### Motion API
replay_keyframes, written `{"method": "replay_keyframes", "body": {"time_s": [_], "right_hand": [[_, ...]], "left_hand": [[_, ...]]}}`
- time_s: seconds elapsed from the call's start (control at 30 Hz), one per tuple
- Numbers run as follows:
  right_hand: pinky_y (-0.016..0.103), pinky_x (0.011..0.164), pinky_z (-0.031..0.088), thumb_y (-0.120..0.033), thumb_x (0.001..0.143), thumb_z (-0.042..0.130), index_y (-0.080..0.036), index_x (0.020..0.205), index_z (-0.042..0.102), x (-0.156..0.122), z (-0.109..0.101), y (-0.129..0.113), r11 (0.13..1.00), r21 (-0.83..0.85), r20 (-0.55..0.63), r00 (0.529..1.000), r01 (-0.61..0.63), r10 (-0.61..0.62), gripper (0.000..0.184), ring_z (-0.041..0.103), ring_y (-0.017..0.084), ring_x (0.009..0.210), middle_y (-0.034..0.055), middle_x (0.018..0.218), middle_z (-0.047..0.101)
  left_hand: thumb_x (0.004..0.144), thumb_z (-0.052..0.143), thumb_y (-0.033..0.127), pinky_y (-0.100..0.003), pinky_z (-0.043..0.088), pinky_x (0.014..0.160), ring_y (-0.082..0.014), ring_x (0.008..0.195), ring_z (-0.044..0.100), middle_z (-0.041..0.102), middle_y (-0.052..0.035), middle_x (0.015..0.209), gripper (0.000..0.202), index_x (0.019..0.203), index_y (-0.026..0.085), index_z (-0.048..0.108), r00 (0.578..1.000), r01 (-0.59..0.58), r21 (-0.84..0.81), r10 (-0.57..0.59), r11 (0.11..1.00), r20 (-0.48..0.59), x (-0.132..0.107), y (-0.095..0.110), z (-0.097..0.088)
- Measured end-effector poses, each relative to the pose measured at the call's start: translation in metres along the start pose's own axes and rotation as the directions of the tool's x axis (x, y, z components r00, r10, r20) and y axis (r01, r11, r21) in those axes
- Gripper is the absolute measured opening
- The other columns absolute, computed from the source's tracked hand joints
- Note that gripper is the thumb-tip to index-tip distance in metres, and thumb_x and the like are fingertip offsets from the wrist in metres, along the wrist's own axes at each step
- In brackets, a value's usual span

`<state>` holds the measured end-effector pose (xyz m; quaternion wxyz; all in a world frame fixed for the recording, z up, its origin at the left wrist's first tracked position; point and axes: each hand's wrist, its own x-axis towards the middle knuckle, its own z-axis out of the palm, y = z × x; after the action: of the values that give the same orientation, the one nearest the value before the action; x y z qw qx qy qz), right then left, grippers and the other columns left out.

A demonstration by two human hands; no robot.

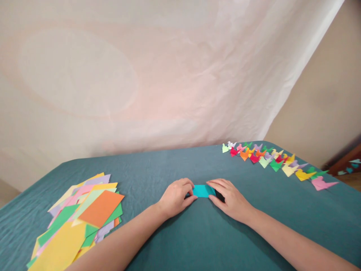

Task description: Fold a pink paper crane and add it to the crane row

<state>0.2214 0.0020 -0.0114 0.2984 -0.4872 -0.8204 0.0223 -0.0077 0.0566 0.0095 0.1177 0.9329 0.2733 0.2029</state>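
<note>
A small folded piece of bright blue paper [200,191] lies at the middle of the table, a flat strip wider than it is deep. At its left end, my left hand [177,197] pinches the edge between thumb and fingers. My right hand [230,198] grips the opposite end the same way, thumb at the near corner and fingers along the far edge. Both hands rest low over the cloth, and their fingers cover the ends of the paper.
Loose sheets of coloured paper [63,241] are heaped at the left, an orange sheet [102,209] among those on top. Rows of folded paper birds [263,162] stand at the back right. Dark green cloth [158,165] covers the table; a pale sheet [180,86] hangs behind.
</note>
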Motion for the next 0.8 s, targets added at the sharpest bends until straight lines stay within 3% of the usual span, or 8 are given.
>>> {"method": "replay_keyframes", "body": {"time_s": [0.1,0.23,0.3,0.57,0.8], "right_hand": [[0.041,0.089,0.043,-0.025,0.081,0.055,-0.019,0.12,0.051,0.0,0.0,0.001,1.0,0.015,0.027,0.999,-0.026,0.025,0.039,0.052,0.022,0.102,0.0099,0.111,0.057],[0.042,0.087,0.044,-0.024,0.081,0.055,-0.02,0.12,0.051,-0.002,0.002,0.003,0.999,0.041,0.025,1.0,-0.015,0.014,0.039,0.052,0.022,0.101,0.0099,0.11,0.057],[0.042,0.086,0.045,-0.024,0.081,0.055,-0.02,0.12,0.051,-0.002,0.003,0.004,0.999,0.052,0.013,1.0,0.0,-0.001,0.039,0.053,0.022,0.1,0.0102,0.109,0.057],[0.036,0.085,0.047,-0.019,0.082,0.05,-0.021,0.118,0.051,-0.001,-0.002,-0.004,0.992,0.124,-0.022,0.999,0.031,-0.029,0.037,0.055,0.02,0.098,0.0093,0.108,0.055],[0.032,0.084,0.046,-0.023,0.085,0.049,-0.018,0.094,0.055,0.0,-0.009,-0.012,0.968,0.248,-0.017,0.999,0.036,-0.033,0.012,0.055,0.018,0.094,0.0089,0.1,0.056]], "left_hand": [[0.082,0.055,0.027,-0.031,0.044,0.088,-0.0173,0.101,0.054,0.057,-0.0067,0.108,0.012,0.09,0.017,0.054,0.999,0.01,-0.06,-0.012,0.998,-0.04,-0.001,0.001,0.003],[0.082,0.055,0.026,-0.038,0.037,0.098,-0.0198,0.116,0.046,0.051,-0.0091,0.124,0.042,0.121,0.019,0.042,0.997,0.027,-0.071,-0.032,0.997,-0.069,-0.003,-0.001,0.008],[0.083,0.055,0.026,-0.038,0.037,0.098,-0.0199,0.115,0.047,0.051,-0.0086,0.124,0.048,0.127,0.02,0.037,0.998,0.034,-0.069,-0.038,0.997,-0.053,-0.004,-0.002,0.009],[0.084,0.054,0.026,-0.036,0.042,0.091,-0.0193,0.103,0.053,0.056,-0.0071,0.111,0.036,0.118,0.021,0.047,0.998,-0.024,-0.073,0.019,0.997,-0.06,-0.002,0.003,0.001],[0.085,0.051,0.023,-0.037,0.042,0.089,-0.02,0.103,0.052,0.058,-0.0083,0.108,0.031,0.115,0.02,0.05,0.99,-0.103,-0.027,0.1,0.994,-0.1,-0.003,0.001,0.003]]}}
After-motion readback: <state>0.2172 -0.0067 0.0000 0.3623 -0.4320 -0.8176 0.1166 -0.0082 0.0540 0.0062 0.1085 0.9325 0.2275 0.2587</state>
